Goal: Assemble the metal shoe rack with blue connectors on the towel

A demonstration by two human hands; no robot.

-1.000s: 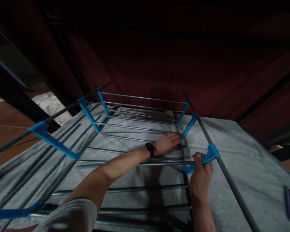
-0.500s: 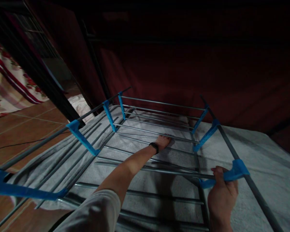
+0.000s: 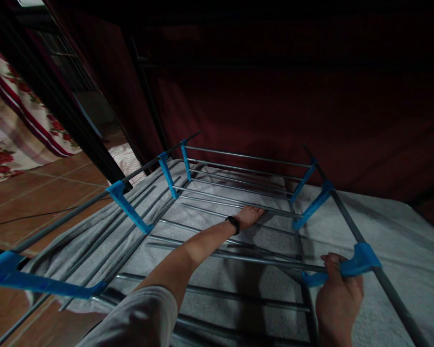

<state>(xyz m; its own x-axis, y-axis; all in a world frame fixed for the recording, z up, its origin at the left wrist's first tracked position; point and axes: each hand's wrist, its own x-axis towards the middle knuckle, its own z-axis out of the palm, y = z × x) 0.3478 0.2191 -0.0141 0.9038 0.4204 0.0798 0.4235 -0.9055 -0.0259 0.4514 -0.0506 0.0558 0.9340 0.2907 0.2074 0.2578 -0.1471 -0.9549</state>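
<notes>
A frame of grey metal tubes (image 3: 350, 219) joined by blue plastic brackets (image 3: 130, 209) lies over a grey blanket. My left hand (image 3: 250, 215), with a black band at the wrist, reaches in among the crossbars; its fingers lie around or on a thin bar near the middle. At the right, my right hand (image 3: 338, 289) is closed on a blue bracket (image 3: 359, 260), thumb on top, where a crossbar's end meets it. Several loose-looking tubes (image 3: 217, 255) lie across the middle.
The grey blanket (image 3: 401, 231) extends to the right. Dark red cloth (image 3: 275, 111) hangs behind the frame. At the left are a dark post (image 3: 61, 96), a flowered curtain (image 3: 29, 101) and a tiled floor (image 3: 58, 193) with a thin cable.
The view has shifted slightly, so the frame appears a little further right. My left hand has moved slightly right along the bars. My right hand keeps its hold on the bracket.
</notes>
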